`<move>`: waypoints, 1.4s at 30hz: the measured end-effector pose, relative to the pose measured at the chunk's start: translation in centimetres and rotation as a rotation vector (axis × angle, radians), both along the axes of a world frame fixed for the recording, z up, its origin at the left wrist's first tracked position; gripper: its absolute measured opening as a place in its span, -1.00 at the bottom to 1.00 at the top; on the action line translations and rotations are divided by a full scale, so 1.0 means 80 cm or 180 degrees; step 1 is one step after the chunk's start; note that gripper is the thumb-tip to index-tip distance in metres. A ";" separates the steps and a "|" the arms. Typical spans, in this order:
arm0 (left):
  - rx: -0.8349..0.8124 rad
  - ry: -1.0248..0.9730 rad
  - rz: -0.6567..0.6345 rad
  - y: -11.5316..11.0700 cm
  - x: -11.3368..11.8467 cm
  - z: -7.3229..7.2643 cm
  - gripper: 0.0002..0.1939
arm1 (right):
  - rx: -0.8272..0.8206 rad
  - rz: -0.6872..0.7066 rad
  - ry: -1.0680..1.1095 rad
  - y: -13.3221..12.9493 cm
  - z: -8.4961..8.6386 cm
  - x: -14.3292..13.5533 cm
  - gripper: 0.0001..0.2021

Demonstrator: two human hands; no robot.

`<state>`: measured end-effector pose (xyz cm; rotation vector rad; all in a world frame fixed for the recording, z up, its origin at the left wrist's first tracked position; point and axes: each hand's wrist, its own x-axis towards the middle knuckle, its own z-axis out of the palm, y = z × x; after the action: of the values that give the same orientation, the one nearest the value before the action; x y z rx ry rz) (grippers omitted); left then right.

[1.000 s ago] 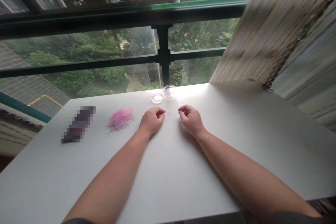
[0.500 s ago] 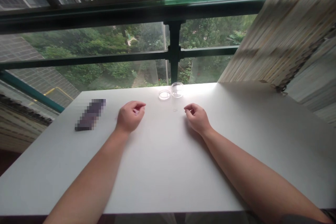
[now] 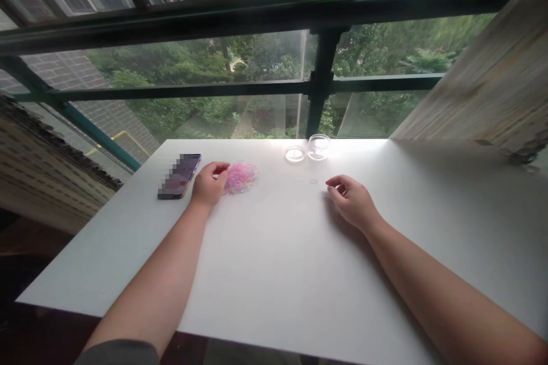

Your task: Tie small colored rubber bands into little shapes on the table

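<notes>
One tiny ring [image 3: 314,181] lies alone nr the R hand [image 3: 353,201], fingertips slightly apart, while the L hand [image 3: 209,185] is at the edge of the pink pile [image 3: 242,175], grip can't tell, w/ most strands left heaped: early stage, prob.

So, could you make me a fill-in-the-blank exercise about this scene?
The pile by the left hand looks mostly ____.
The small ring lies nearest the fingers of the ____ hand.
The table is ____ in colour.
In the picture, the phone lies to the ____ of the pile.

Missing words: pink; right; white; left.
</notes>
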<state>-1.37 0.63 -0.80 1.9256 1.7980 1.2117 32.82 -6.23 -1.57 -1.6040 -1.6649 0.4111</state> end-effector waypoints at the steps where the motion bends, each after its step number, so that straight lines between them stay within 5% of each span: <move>1: -0.0007 0.0024 -0.0032 0.000 -0.001 -0.001 -0.70 | -0.0018 0.0000 0.0000 0.000 0.000 0.001 -0.78; 8: 0.0226 0.0260 -0.0297 -0.007 0.001 0.006 -0.74 | -0.0145 -0.0041 0.0011 0.000 -0.003 0.003 -0.78; 14: -0.0108 0.0750 -0.0738 -0.021 0.003 0.025 -0.70 | -0.0202 -0.0044 0.0014 0.000 -0.001 0.003 -0.78; 24: -0.0232 0.1277 -0.0408 -0.019 -0.015 0.023 -0.69 | -0.0183 -0.0036 -0.0035 -0.001 0.001 0.003 -0.80; 42: -0.0375 0.1194 -0.0156 -0.015 -0.014 0.019 -0.75 | -0.0195 -0.0051 -0.0032 -0.002 0.002 0.002 -0.79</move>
<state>-2.46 -0.56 0.72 2.2246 1.9286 0.7450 32.98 -6.42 -1.44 -1.6658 -1.6602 0.4506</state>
